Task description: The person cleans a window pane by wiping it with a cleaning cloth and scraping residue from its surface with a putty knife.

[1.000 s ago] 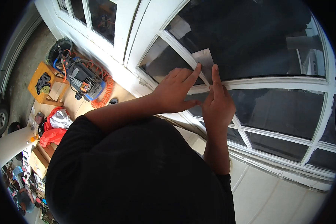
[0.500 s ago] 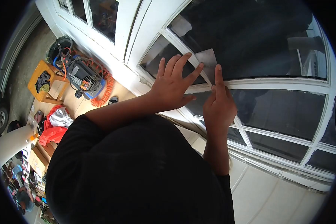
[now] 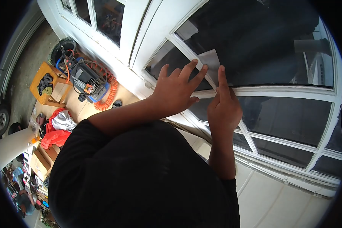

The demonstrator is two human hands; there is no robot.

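My left hand has its fingers spread over the white door frame, with the fingertips right at the bar between two panes. Close beside it, my right hand points its index finger up along the dark glass pane. Its other fingers are curled in; I cannot tell what they hold. Between the two hands, a pale paper-like piece shows at the pane's lower corner, its right edge near my right index finger and thumb.
At left, a blue air compressor with a coiled orange hose stands by a black bucket. A wooden stool bears a dark cloth. Red fabric and a cardboard box lie below. A car wheel shows at far left.
My left hand's fingers have lowered and bent slightly along the frame. The view has shifted a little; my right hand keeps nearly the same pose.
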